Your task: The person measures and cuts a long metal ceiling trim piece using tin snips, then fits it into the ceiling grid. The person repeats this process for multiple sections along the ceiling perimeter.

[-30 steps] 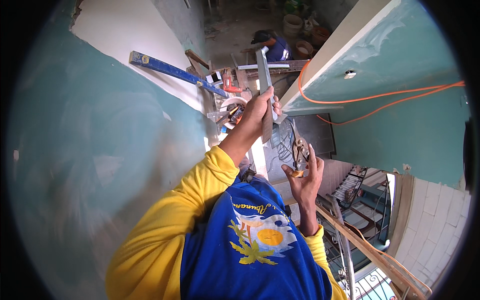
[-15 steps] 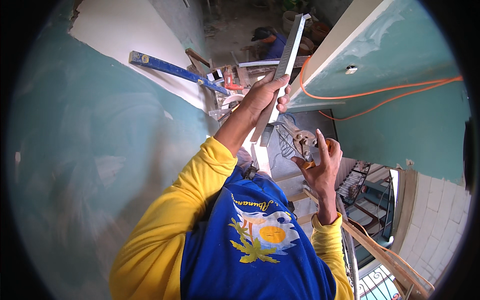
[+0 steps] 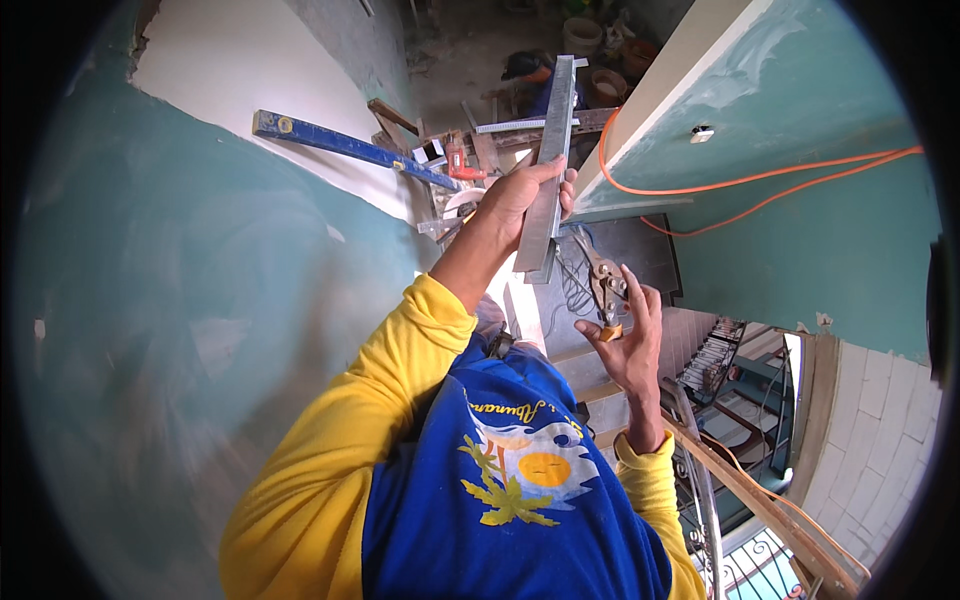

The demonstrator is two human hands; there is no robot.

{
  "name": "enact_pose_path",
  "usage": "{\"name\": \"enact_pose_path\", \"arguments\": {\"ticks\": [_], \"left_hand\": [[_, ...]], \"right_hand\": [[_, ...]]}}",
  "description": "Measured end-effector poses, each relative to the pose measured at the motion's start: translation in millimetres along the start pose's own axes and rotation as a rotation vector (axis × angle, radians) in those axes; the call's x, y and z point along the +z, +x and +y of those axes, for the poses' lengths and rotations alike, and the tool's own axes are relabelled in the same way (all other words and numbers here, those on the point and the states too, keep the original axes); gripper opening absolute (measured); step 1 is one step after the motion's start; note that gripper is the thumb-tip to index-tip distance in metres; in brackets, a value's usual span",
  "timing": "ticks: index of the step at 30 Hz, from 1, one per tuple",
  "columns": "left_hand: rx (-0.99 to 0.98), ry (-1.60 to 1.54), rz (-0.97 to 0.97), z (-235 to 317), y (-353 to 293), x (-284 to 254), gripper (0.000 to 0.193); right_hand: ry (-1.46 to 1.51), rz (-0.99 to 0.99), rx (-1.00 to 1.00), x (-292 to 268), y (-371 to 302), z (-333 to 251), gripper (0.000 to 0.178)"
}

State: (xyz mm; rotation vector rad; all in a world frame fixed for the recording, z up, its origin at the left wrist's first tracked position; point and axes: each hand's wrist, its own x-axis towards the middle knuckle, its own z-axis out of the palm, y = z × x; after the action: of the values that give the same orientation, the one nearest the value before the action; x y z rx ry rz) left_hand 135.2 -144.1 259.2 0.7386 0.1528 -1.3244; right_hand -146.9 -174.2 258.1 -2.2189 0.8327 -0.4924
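Note:
My left hand (image 3: 525,190) is closed around a long galvanized metal channel (image 3: 540,232), thumb laid along its flat face. The channel points away from me, its far end raised toward the room beyond and its near end a little below my fist. To the right, my right hand (image 3: 640,345) grips a pair of tin snips (image 3: 608,282) by the yellow-tipped handle, with the index finger stretched up alongside. The snips' jaws point away from me, beside the channel's near end and apart from it. Whether the jaws are parted is too small to tell.
A blue spirit level (image 3: 345,148) leans at the left wall. A red drill (image 3: 460,160) rests among wooden pieces ahead. Orange cord (image 3: 740,182) crosses the green wall at right. Stairs with a wooden rail (image 3: 770,505) drop off lower right. A person (image 3: 525,68) is partly visible beyond, near buckets (image 3: 582,36).
The channel has rolled, its broad grey face now toward me, and its far end has swung left and lower. The snips have turned, their jaws moving away from the channel's near end.

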Motion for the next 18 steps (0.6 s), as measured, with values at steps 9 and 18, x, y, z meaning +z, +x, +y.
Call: {"name": "enact_pose_path", "arguments": {"ticks": [9, 18], "left_hand": [[0.255, 0.099, 0.004, 11.0, 6.1, -7.3, 0.028], [0.344, 0.355, 0.099, 10.1, 0.2, 19.2, 0.029]], "right_hand": [[0.426, -0.253, 0.333, 1.6, -46.4, 0.1, 0.099], [-0.043, -0.156, 0.114, -24.5, -46.1, -16.7, 0.105]]}}
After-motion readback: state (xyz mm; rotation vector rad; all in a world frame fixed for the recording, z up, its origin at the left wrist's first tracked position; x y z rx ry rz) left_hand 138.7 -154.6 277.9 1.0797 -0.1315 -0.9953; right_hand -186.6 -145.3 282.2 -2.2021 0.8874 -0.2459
